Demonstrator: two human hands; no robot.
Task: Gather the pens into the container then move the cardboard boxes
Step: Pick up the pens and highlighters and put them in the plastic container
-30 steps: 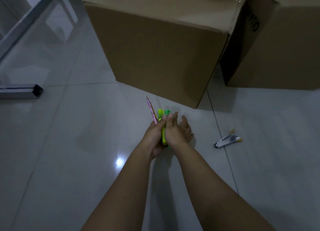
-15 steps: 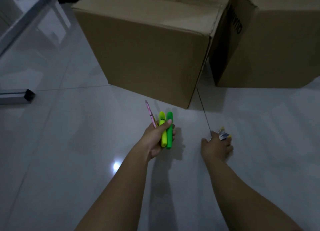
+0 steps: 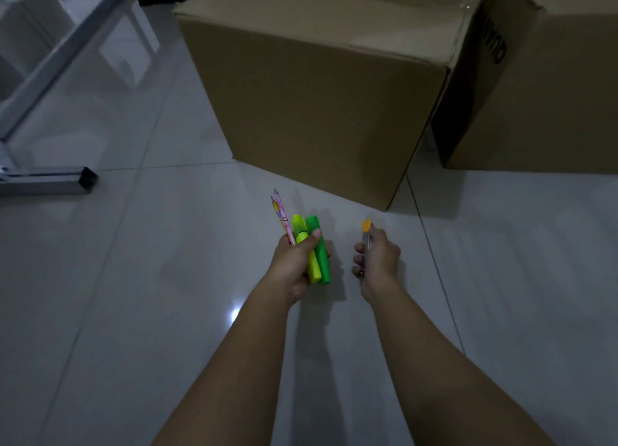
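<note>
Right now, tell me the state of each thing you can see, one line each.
left hand: closed around pens, off the floor
pink pencils: held, tips up
yellow highlighter: held, capped
green highlighter: held beside the yellow one
right hand: gripping pens
orange-capped pens: held, cap up
near cardboard box: flaps shut, on floor
far cardboard box: on floor

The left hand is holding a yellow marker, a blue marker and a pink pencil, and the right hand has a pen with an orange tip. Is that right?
Not quite. In the head view the second marker is green, not blue. The rest holds: the left hand grips it beside the yellow marker and the pink pencil, and the right hand holds a pen with an orange tip.
</note>
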